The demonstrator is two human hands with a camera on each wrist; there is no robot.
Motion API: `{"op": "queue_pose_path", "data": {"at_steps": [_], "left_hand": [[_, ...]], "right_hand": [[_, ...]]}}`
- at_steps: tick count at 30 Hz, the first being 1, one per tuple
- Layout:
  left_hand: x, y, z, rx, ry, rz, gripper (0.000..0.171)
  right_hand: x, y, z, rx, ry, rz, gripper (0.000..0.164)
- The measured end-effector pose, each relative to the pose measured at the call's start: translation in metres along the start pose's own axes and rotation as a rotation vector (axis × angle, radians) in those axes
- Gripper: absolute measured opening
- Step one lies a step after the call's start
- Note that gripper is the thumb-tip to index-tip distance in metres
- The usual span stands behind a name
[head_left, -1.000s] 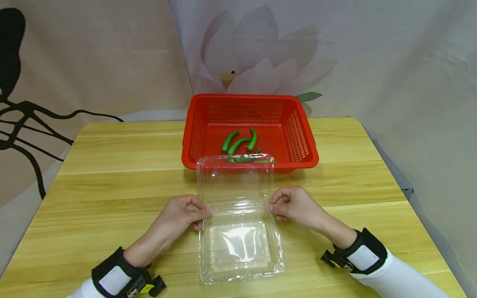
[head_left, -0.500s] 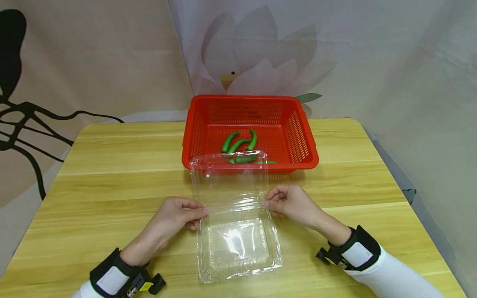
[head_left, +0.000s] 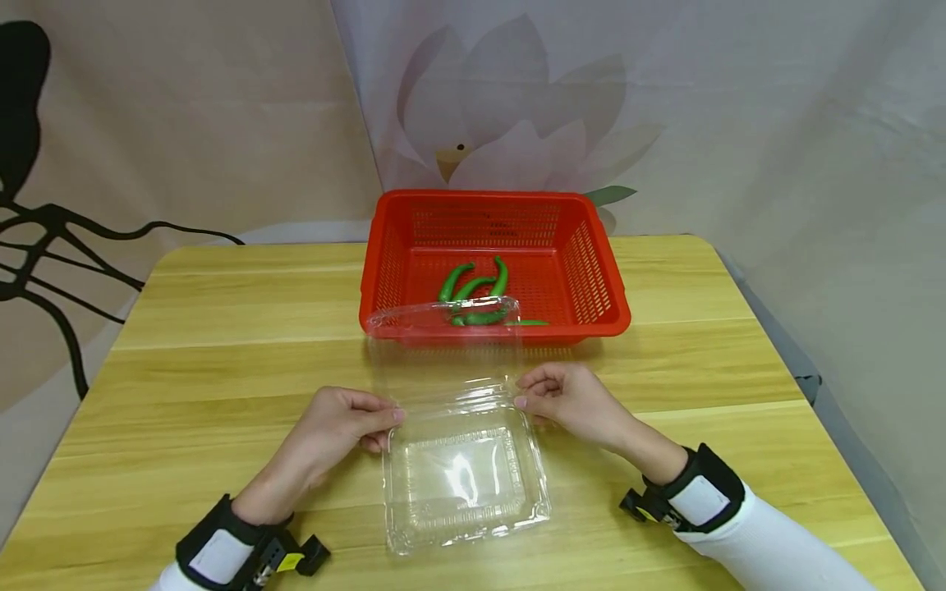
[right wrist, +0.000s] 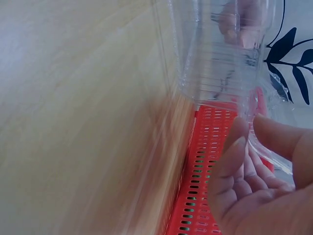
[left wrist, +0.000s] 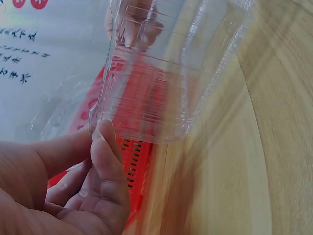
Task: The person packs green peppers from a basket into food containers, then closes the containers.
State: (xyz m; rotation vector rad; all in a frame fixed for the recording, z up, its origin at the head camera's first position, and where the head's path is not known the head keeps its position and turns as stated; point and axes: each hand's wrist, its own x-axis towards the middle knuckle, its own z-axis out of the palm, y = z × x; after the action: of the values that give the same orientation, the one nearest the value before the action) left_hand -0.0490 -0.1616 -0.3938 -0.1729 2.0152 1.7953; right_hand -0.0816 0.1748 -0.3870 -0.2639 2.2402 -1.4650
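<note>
A clear plastic clamshell box (head_left: 466, 476) lies unfolded between the two hands, its lid side reaching away over the near rim of a red basket (head_left: 584, 328). My left hand (head_left: 336, 431) pinches the box's left edge near the hinge, thumb on top. On the opposite edge, my right hand (head_left: 580, 406) pinches it between thumb and fingers. Both wrist views show the box (left wrist: 146, 88) held up off the table, the fingertips at its edge. Inside the basket are several green chili peppers (head_left: 499, 277), some seen through the clear lid.
The wooden table (head_left: 222, 353) carries the basket at its far side. A pale printed curtain (head_left: 739, 123) hangs behind the table, with a flower pattern and dark branch shapes.
Both hands have shifted the box slightly left and away, and it is turned a little. The lid's far edge covers the peppers differently. The basket stays in place.
</note>
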Motion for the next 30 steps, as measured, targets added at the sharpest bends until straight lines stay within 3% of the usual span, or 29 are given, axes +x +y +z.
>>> {"op": "queue_pose_path", "data": {"at_steps": [7,12,20,30], "left_hand": [[-0.001,0.000,-0.004,0.004,-0.003,-0.002,0.024],[-0.001,0.000,-0.006,0.019,0.007,-0.005,0.020],[-0.003,0.002,-0.010,0.029,0.014,-0.014,0.018],[-0.004,0.001,-0.009,0.040,0.021,-0.019,0.018]], "right_hand": [[-0.001,-0.002,-0.003,-0.030,0.009,-0.005,0.031],[-0.005,-0.007,-0.015,-0.067,0.042,-0.065,0.026],[-0.008,-0.046,-0.052,-0.177,0.118,-0.174,0.016],[0.009,-0.079,-0.080,-0.330,0.178,-0.197,0.021]]}}
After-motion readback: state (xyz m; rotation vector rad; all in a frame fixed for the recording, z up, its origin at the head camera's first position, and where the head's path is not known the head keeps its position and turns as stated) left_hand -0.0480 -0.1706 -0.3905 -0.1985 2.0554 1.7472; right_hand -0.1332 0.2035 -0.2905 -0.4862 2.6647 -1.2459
